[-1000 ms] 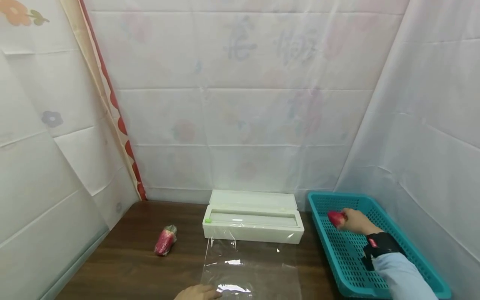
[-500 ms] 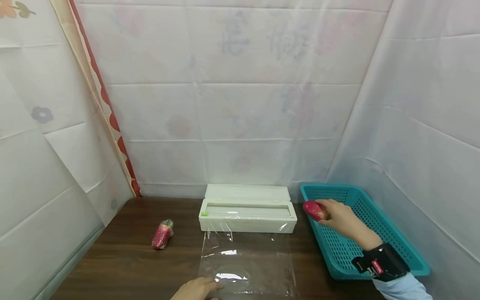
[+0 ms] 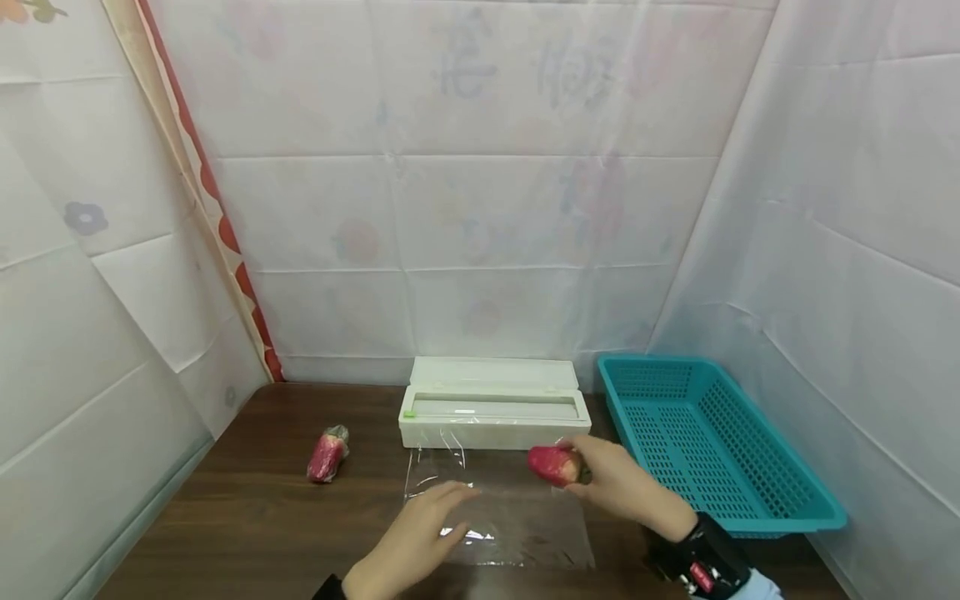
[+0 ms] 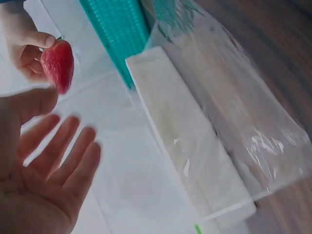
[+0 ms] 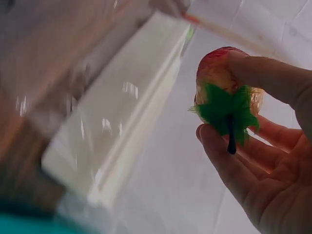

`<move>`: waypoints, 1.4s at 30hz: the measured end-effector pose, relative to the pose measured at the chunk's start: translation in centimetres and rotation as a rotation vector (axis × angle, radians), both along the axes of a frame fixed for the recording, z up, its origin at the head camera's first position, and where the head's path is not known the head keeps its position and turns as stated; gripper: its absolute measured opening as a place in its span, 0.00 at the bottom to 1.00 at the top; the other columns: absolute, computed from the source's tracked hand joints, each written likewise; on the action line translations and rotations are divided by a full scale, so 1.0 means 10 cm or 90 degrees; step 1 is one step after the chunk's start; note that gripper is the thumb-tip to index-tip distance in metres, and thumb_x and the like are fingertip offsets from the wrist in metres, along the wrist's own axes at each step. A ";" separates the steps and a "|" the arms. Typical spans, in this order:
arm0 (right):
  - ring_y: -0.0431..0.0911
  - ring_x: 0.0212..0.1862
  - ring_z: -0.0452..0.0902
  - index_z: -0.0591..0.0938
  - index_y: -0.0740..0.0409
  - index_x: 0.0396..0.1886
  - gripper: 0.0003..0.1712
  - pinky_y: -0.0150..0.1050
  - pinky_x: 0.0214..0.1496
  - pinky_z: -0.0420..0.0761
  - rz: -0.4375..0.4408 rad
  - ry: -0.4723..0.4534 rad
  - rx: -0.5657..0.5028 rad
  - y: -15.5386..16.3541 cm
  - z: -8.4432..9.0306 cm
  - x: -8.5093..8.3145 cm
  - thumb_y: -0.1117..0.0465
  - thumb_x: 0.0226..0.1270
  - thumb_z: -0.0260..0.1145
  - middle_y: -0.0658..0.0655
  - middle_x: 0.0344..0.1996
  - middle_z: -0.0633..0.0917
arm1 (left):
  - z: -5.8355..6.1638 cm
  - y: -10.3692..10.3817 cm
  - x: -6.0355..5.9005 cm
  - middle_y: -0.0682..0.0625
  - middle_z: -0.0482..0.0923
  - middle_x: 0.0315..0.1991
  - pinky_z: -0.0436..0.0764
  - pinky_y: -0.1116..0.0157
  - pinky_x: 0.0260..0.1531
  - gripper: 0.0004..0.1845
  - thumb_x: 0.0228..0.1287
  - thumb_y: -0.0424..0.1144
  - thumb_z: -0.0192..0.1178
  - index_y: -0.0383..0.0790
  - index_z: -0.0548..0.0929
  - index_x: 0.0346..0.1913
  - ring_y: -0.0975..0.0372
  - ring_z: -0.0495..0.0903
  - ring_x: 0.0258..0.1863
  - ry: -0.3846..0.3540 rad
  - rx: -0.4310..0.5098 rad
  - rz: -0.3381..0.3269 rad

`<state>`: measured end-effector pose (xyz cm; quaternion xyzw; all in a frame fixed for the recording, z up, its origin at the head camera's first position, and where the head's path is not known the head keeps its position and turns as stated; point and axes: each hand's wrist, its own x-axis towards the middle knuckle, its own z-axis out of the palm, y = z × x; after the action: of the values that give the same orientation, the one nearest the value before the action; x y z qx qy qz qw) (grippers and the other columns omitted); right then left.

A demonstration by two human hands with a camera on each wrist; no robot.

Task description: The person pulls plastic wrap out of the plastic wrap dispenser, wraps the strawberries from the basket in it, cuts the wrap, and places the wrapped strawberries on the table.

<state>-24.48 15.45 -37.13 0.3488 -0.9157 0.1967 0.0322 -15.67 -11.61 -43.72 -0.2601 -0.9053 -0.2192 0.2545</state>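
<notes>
A red strawberry (image 3: 553,466) with a green leafy cap (image 5: 229,109) is pinched between the thumb and fingers of my right hand (image 3: 611,479), above the sheet of cling film. In the right wrist view its stem end faces the camera. My left hand (image 3: 420,533) is raised over the film's left side, fingers apart and holding nothing. The clear cling film (image 3: 517,525) stretches over the table from the front of a white wrap dispenser (image 3: 495,429). In the left wrist view the strawberry (image 4: 58,66) appears just beyond my left thumb.
A strawberry wrapped in film (image 3: 327,455) lies on the dark wooden table (image 3: 247,508) at left. A teal plastic basket (image 3: 720,450) stands at right. White sheets (image 3: 480,208) hang behind and on both sides. A green slider (image 3: 409,414) sits on the dispenser's left end.
My right hand has brought the strawberry from the basket leftward over the film. My left hand has lifted off the film's near left edge and moved forward. The head view has shifted slightly.
</notes>
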 end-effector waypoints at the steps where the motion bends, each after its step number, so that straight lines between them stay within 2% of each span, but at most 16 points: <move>1: 0.39 0.38 0.77 0.75 0.56 0.49 0.29 0.31 0.35 0.76 0.021 -0.002 -0.006 -0.04 -0.04 0.02 0.58 0.45 0.74 0.50 0.40 0.81 | 0.01 0.03 -0.02 0.54 0.79 0.47 0.78 0.61 0.46 0.22 0.47 0.36 0.67 0.42 0.78 0.50 0.61 0.78 0.47 -0.008 0.024 0.005; 5: 0.39 0.41 0.78 0.75 0.55 0.50 0.28 0.31 0.37 0.77 0.083 -0.039 -0.029 -0.20 -0.16 0.11 0.59 0.46 0.74 0.50 0.41 0.82 | 0.05 0.14 -0.09 0.52 0.74 0.54 0.77 0.59 0.49 0.29 0.47 0.37 0.69 0.42 0.74 0.56 0.59 0.76 0.52 -0.088 0.101 -0.007; 9: 0.37 0.41 0.77 0.75 0.56 0.51 0.29 0.28 0.38 0.77 0.121 -0.080 -0.044 -0.33 -0.25 0.18 0.59 0.47 0.73 0.50 0.42 0.82 | 0.06 0.21 -0.13 0.49 0.71 0.58 0.78 0.59 0.48 0.34 0.45 0.37 0.70 0.41 0.71 0.59 0.56 0.76 0.53 -0.161 0.114 -0.039; 11: 0.36 0.42 0.77 0.74 0.56 0.51 0.29 0.27 0.38 0.77 0.128 -0.090 -0.044 -0.37 -0.27 0.21 0.59 0.48 0.73 0.50 0.43 0.81 | 0.05 0.23 -0.14 0.48 0.71 0.58 0.78 0.61 0.47 0.34 0.45 0.37 0.70 0.41 0.70 0.59 0.56 0.77 0.52 -0.180 0.109 -0.055; 16: 0.36 0.45 0.76 0.74 0.54 0.52 0.30 0.27 0.41 0.77 0.135 -0.100 -0.043 -0.40 -0.31 0.25 0.60 0.47 0.73 0.49 0.45 0.81 | 0.01 0.26 -0.16 0.50 0.74 0.53 0.79 0.68 0.43 0.30 0.48 0.37 0.69 0.39 0.72 0.57 0.60 0.78 0.48 -0.199 0.111 -0.074; 23: 0.37 0.47 0.75 0.73 0.54 0.55 0.30 0.28 0.45 0.77 0.135 -0.094 -0.055 -0.41 -0.35 0.24 0.59 0.50 0.72 0.49 0.49 0.79 | -0.04 0.26 -0.17 0.53 0.77 0.48 0.78 0.71 0.38 0.26 0.50 0.39 0.68 0.43 0.74 0.54 0.66 0.77 0.44 -0.228 0.142 -0.059; 29: 0.39 0.46 0.77 0.70 0.59 0.59 0.35 0.29 0.43 0.79 0.120 -0.113 -0.067 -0.40 -0.40 0.23 0.54 0.52 0.70 0.55 0.52 0.78 | -0.10 0.22 -0.18 0.50 0.78 0.48 0.79 0.69 0.37 0.26 0.50 0.41 0.68 0.40 0.75 0.54 0.63 0.78 0.44 -0.245 0.147 -0.028; 35: 0.38 0.45 0.77 0.75 0.59 0.55 0.30 0.29 0.42 0.78 0.127 -0.095 -0.068 -0.46 -0.53 0.17 0.53 0.53 0.68 0.52 0.48 0.80 | -0.16 0.20 -0.19 0.48 0.79 0.48 0.77 0.65 0.39 0.27 0.50 0.44 0.67 0.39 0.76 0.54 0.59 0.79 0.45 -0.250 0.123 0.003; 42: 0.38 0.45 0.78 0.78 0.58 0.52 0.27 0.29 0.40 0.78 0.114 -0.072 -0.060 -0.52 -0.65 0.11 0.56 0.52 0.70 0.51 0.45 0.81 | -0.23 0.18 -0.28 0.49 0.78 0.47 0.78 0.70 0.36 0.24 0.49 0.38 0.67 0.37 0.77 0.52 0.61 0.79 0.41 -0.251 0.110 -0.016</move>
<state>-23.34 10.24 -43.68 0.4155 -0.8711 0.2610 -0.0205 -18.49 -9.81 -46.01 -0.2005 -0.9121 -0.3460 0.0908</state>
